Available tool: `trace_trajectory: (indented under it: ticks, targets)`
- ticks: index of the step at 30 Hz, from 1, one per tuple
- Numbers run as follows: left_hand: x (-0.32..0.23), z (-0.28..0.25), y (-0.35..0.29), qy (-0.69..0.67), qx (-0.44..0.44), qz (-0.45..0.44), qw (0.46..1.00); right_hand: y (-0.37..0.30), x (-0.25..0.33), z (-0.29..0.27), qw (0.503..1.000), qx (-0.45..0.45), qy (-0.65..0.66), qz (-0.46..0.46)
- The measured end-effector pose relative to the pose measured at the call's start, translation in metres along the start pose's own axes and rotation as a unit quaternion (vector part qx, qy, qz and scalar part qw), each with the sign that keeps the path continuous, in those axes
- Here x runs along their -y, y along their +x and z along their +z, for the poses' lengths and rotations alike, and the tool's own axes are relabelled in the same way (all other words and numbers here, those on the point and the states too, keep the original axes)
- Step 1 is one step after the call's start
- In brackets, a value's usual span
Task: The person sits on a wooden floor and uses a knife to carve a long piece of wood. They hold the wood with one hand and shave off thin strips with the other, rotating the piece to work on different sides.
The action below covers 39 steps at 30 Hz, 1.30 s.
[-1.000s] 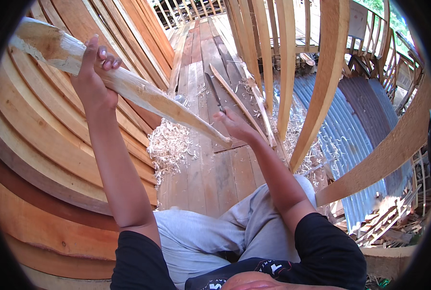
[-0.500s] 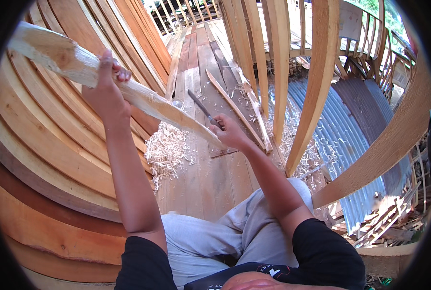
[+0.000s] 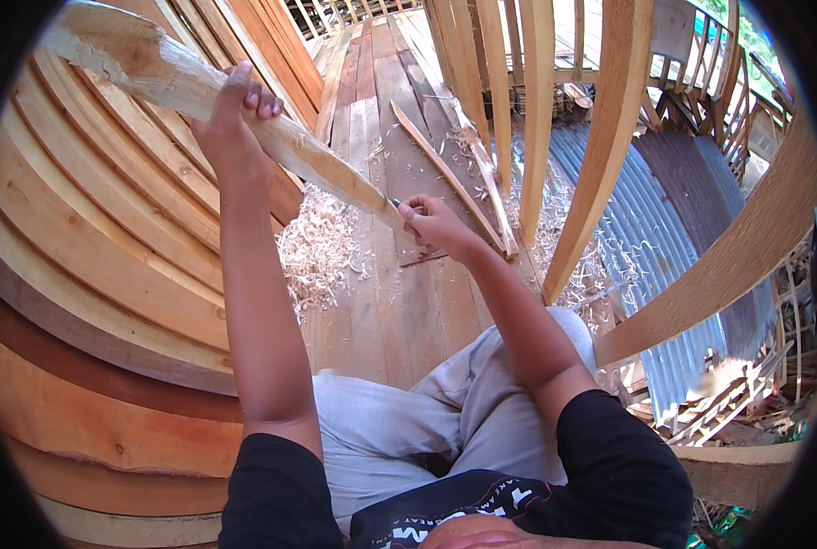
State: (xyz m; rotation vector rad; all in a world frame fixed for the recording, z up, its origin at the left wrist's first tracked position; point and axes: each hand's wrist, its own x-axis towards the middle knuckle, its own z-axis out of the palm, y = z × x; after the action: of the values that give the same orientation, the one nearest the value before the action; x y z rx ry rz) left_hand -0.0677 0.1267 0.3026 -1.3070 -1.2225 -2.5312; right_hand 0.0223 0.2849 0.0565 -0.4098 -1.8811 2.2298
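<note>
Two sticks [image 3: 448, 177] beside right hand [image 3: 433, 224]; shavings [image 3: 317, 245] left.

Most of knife [image 3: 395, 202] hidden; only a short dark bit shows by RH [image 3: 434, 224], handle lost in the grip. Can't tell if blade's behind tapered wood piece [image 3: 321, 169] or seen end-on. Wood's upper-L end cut by dark lens rim, lower tip partly hidden nr RH. LH [image 3: 234, 128] covers a stretch of it. Feet out of sight under grey trousers [image 3: 381, 416]; blk T-shirt [image 3: 271, 485] cut by btm edge. Bkgd foliage [image 3: 762, 44] blurred, washed out. Indiv. shavings [image 3: 317, 242] too small to separate.
</note>
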Motion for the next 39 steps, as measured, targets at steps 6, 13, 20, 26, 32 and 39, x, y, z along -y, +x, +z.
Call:
trace_trajectory:
  ticks: [6,13,20,26,32,39]
  targets:
    - [-0.002,0.008,-0.011,0.017,-0.053,0.027,0.998,-0.003,-0.007,0.011,0.992,-0.059,-0.055,-0.101]
    - [-0.005,0.0,-0.004,-0.032,0.034,-0.074,0.996,0.002,-0.019,0.004,0.991,-0.04,-0.118,-0.044]
    - [-0.005,0.001,-0.012,-0.027,-0.041,-0.049,0.998,0.006,-0.007,0.022,0.968,-0.141,-0.206,-0.026]
    - [-0.006,0.02,-0.032,0.0,-0.093,0.015,0.996,-0.006,0.007,0.04,0.944,-0.204,-0.252,-0.059]
    - [-0.01,0.002,-0.029,-0.004,-0.104,-0.002,0.995,-0.027,0.027,0.058,0.883,-0.236,-0.396,-0.09]
    - [-0.015,0.017,-0.043,-0.008,-0.061,0.003,0.998,-0.003,-0.007,0.028,0.905,-0.225,-0.358,-0.035]
